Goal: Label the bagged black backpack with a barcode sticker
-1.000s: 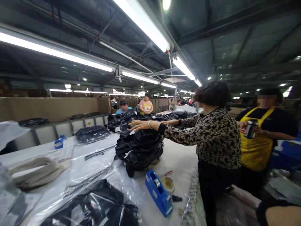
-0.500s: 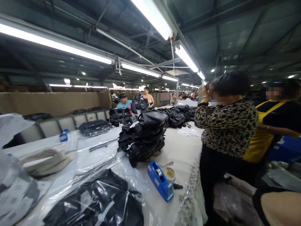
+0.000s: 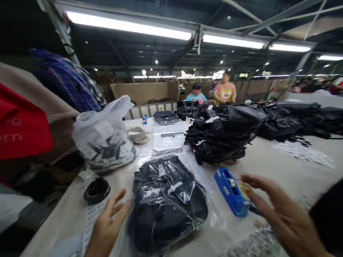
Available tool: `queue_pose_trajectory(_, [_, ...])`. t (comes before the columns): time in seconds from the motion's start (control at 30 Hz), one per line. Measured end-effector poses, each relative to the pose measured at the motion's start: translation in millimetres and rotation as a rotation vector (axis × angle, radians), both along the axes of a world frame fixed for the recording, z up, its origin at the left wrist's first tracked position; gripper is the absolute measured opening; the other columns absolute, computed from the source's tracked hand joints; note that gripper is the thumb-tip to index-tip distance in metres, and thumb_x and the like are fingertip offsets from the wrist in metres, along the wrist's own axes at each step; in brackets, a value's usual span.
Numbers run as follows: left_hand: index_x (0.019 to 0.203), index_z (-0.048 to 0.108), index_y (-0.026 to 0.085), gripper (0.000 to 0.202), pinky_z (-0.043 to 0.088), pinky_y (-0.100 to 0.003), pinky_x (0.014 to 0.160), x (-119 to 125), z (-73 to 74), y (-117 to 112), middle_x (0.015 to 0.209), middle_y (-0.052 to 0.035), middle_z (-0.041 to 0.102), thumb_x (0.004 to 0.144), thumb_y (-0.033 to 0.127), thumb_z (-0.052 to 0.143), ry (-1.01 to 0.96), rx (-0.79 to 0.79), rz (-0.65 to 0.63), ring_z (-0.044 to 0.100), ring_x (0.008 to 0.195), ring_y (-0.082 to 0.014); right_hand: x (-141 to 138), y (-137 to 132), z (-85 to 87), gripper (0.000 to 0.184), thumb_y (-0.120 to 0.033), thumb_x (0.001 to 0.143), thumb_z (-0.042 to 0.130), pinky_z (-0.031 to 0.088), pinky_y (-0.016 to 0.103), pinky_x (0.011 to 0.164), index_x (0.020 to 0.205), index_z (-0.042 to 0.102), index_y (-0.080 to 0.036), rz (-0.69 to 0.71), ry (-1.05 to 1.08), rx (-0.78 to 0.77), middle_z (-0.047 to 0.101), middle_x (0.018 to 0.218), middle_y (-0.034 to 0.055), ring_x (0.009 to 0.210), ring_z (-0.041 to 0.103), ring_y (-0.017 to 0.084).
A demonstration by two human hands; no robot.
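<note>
A black backpack (image 3: 168, 203) in a clear plastic bag lies flat on the pale table in front of me. To its left my left hand (image 3: 108, 219) hovers with parted fingers and nothing in it. On the other side, my right hand (image 3: 278, 210) is raised, thumb and fingers apart, and holds nothing. It is nearest to the blue tape dispenser (image 3: 232, 192) and partly covers a roll of tape (image 3: 244, 189) beside it. A stack of black backpacks (image 3: 222, 132) rises behind the dispenser.
A white plastic bag (image 3: 104, 139) with contents and a black roll (image 3: 97, 190) stand at left, near hanging clothes (image 3: 64, 78). White tags (image 3: 301, 151) lie at right by more black bags (image 3: 284, 119). Two people (image 3: 225, 89) are across the table.
My view has swung left and down. Both of my hands have come into view, either side of the bagged backpack. The nearby people at right have left the frame.
</note>
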State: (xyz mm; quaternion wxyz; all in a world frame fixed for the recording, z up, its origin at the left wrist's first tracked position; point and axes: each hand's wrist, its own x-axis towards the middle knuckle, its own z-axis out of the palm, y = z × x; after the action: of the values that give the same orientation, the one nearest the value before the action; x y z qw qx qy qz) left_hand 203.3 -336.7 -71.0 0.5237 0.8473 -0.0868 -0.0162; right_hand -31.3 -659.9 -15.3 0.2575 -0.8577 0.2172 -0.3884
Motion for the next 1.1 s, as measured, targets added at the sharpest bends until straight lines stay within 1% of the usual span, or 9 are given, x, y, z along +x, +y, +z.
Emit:
queue_pose_trajectory(0.07, [0.118,0.05,0.007,0.09,0.045,-0.046,0.098,7.7,-42.5,-4.9,0.129,-0.0213,0.051,0.051,0.067,0.053,0.155,0.089,0.08,0.052,0.116,-0.0365,29.9,-9.5,-32.6,0.043,-0.056,0.079,0.05,0.052,0.038,0.085,0.104,0.061,-0.023,0.104,0.13,0.147,0.066,0.105,0.0076,0.094,0.063,0.024])
queue_pose_trajectory(0.17, [0.122,0.041,-0.003,0.091,0.025,-0.045,0.112,13.7,-103.7,-6.2,0.135,-0.0288,0.042,0.055,0.058,0.051,0.254,0.26,0.116,0.035,0.131,-0.0358,71.0,-25.5,-104.3,0.054,-0.06,0.072,0.047,0.047,0.044,0.093,0.106,0.058,-0.019,0.15,0.335,0.356,0.062,0.116,0.0126,0.11,0.056,0.029])
queue_pose_trajectory(0.27, [0.13,0.03,-0.008,0.094,0.023,-0.043,0.112,16.7,-135.3,-8.3,0.138,-0.0301,0.036,0.064,0.056,0.049,0.374,0.327,0.133,0.032,0.133,-0.0345,106.4,-39.9,-160.2,0.076,-0.066,0.06,0.048,0.034,0.046,0.105,0.115,0.053,-0.013,0.11,0.488,0.525,0.049,0.132,0.0181,0.126,0.042,0.032])
queue_pose_trajectory(0.33, [0.133,0.026,-0.007,0.097,0.025,-0.043,0.111,20.2,-140.5,-13.5,0.138,-0.0295,0.037,0.066,0.059,0.048,0.417,0.337,0.156,0.034,0.131,-0.0349,127.5,-47.0,-177.9,0.091,-0.07,0.057,0.046,0.027,0.046,0.109,0.122,0.047,-0.008,0.089,0.545,0.584,0.043,0.136,0.0216,0.13,0.036,0.034])
queue_pose_trajectory(0.4, [0.135,0.024,-0.004,0.099,0.025,-0.045,0.111,25.8,-139.8,-20.7,0.14,-0.0276,0.035,0.066,0.062,0.049,0.441,0.35,0.175,0.034,0.132,-0.035,145.6,-52.2,-184.8,0.103,-0.074,0.056,0.044,0.022,0.046,0.111,0.13,0.04,-0.003,0.092,0.587,0.619,0.038,0.14,0.0227,0.132,0.032,0.034])
queue_pose_trajectory(0.6, [0.142,0.014,0.005,0.105,0.026,-0.048,0.109,39.8,-146.4,-39.3,0.146,-0.0209,0.027,0.064,0.063,0.053,0.458,0.512,0.106,0.028,0.134,-0.0332,173.7,-65.8,-203.9,0.12,-0.081,0.051,0.045,0.024,0.046,0.11,0.138,0.026,0.0,0.121,0.708,0.728,0.033,0.143,0.0228,0.131,0.033,0.035])
queue_pose_trajectory(0.87, [0.142,0.018,0.006,0.098,0.03,-0.047,0.106,42.3,-166.1,-47.3,0.144,-0.0187,0.031,0.066,0.057,0.052,0.478,0.57,0.105,0.031,0.133,-0.0327,177.3,-68.3,-238.9,0.114,-0.081,0.054,0.041,0.021,0.053,0.109,0.136,0.033,-0.002,0.125,0.752,0.673,0.036,0.139,0.0238,0.131,0.029,0.039])
queue_pose_trajectory(1.03, [0.138,0.028,0.004,0.094,0.035,-0.046,0.103,46.2,-160.3,-50.0,0.138,-0.0214,0.04,0.066,0.054,0.059,0.427,0.588,0.13,0.039,0.128,-0.034,178.6,-70.0,-240.8,0.106,-0.081,0.058,0.041,0.027,0.05,0.107,0.133,0.038,-0.005,0.129,0.719,0.62,0.043,0.135,0.0219,0.128,0.037,0.037])
queue_pose_trajectory(1.1, [0.138,0.027,0.002,0.094,0.034,-0.047,0.104,43.0,-156.6,-48.2,0.139,-0.0233,0.038,0.067,0.055,0.06,0.4,0.611,0.138,0.036,0.13,-0.0342,173.8,-71.7,-235.8,0.103,-0.08,0.06,0.043,0.029,0.05,0.106,0.132,0.038,-0.006,0.122,0.687,0.58,0.042,0.136,0.0216,0.128,0.037,0.036])
